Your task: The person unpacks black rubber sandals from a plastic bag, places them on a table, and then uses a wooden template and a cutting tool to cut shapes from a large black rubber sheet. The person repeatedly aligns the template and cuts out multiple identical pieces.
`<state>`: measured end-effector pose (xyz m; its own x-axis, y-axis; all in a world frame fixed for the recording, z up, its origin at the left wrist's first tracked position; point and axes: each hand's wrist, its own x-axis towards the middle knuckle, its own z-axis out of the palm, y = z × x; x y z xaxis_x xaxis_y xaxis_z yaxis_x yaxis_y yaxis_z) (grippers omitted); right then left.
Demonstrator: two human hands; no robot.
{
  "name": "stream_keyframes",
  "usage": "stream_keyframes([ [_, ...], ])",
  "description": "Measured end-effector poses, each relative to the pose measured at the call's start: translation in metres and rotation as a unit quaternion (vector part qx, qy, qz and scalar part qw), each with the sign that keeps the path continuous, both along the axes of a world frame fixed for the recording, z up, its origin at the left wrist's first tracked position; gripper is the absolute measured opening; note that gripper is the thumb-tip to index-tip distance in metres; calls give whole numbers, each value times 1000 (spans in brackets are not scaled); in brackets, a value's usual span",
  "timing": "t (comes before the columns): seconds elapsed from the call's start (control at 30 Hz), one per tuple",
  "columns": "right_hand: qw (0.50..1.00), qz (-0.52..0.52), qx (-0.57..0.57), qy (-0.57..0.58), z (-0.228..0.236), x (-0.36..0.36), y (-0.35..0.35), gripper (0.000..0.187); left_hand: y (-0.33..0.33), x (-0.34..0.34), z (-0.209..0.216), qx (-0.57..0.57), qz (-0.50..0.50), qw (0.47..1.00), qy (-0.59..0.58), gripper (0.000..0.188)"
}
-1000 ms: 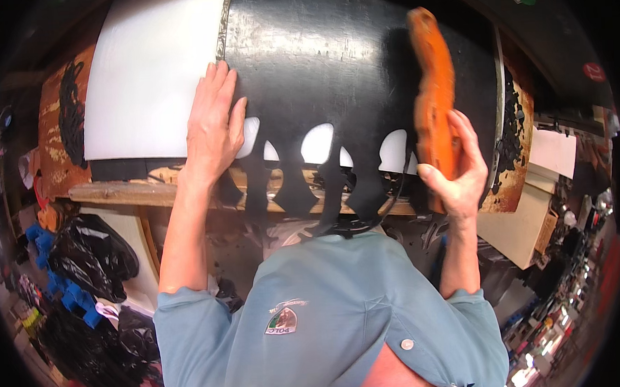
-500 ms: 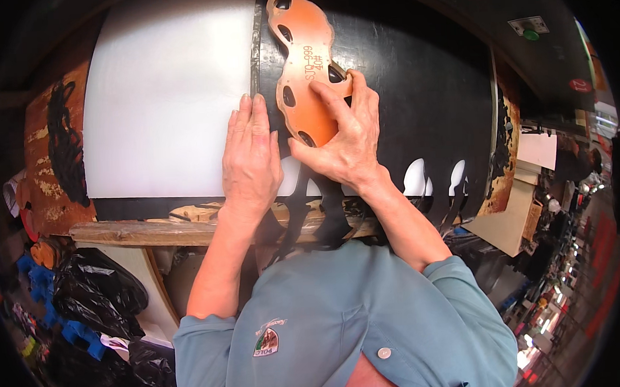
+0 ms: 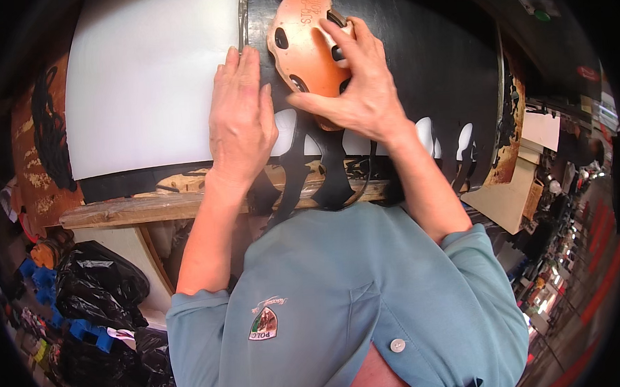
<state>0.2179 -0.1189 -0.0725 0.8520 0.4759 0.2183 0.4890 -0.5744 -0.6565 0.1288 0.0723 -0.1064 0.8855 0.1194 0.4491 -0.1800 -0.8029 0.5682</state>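
Note:
An orange cutting die [image 3: 307,38], wavy-edged with dark oval holes, lies on a black sheet [image 3: 432,57]. My right hand [image 3: 368,94] grips its near end, the thumb across the lower edge and the fingers along the right side. To the left, my left hand [image 3: 241,117] is laid flat with straight fingers at the seam between the black sheet and a white board [image 3: 149,83]. It holds nothing. Black cut strips [image 3: 333,168] hang from the sheet's near edge below my hands, with white showing through the cut-outs [image 3: 425,133].
A wooden bench edge [image 3: 131,212] runs between the work surface and my body. Black plastic bags [image 3: 99,279] and blue crates [image 3: 91,334] are at the lower left. On the right stands a pale board [image 3: 501,202]. A green button [image 3: 541,16] is at the upper right.
The whole view has shifted, so the bench, hands and die sit higher in the picture. Both hands keep about the same places by the die and sheet.

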Motion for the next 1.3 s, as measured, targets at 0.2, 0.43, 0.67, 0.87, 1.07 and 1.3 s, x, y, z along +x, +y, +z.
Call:
stream_keyframes([
  [0.2,992,114,-12,-50,-6,-10,-37,126,-9,-32,28,-145,-17,989,-24,36],
  [0.43,989,74,4,-128,-34,-7,-4,125,-30,-87,12,-40,-59,997,-14,19],
  [0.67,984,73,-14,-161,-36,8,30,135,-18,-73,-17,10,-16,999,-43,18],
  [0.87,976,66,124,-164,-12,13,14,84,7,-60,-25,26,-26,995,-97,16],
  [1.07,865,-322,277,-267,61,49,-134,34,18,-44,-41,54,-13,991,-124,16],
  [1.3,930,-275,208,-126,22,27,-167,30,24,-16,-44,84,25,989,-121,11],
])
